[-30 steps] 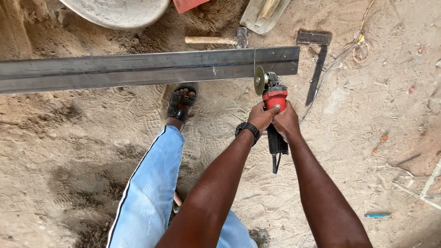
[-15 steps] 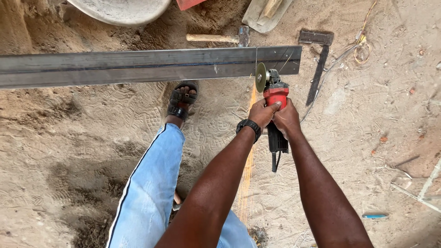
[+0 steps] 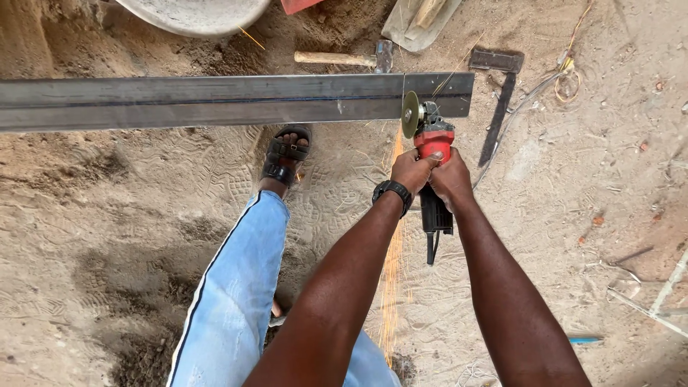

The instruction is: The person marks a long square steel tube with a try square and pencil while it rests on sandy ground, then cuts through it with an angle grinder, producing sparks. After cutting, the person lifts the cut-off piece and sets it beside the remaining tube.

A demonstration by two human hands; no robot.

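While sparks are streaming back toward the person from the cut, the left hand (image 3: 412,170) and the right hand (image 3: 450,179) are both closing around the red angle grinder (image 3: 433,154), whose disc (image 3: 410,114) is biting into the near edge of the long steel bar (image 3: 215,100), close to the bar's right end. A sandalled foot (image 3: 285,156) is standing just below the bar, left of the grinder, while a hammer (image 3: 344,59) and a steel square (image 3: 499,93) are lying beyond and right of the bar. Judging from this, cutting well means keeping the disc upright and square to the bar, feeding steadily with both hands, and keeping the foot clear.
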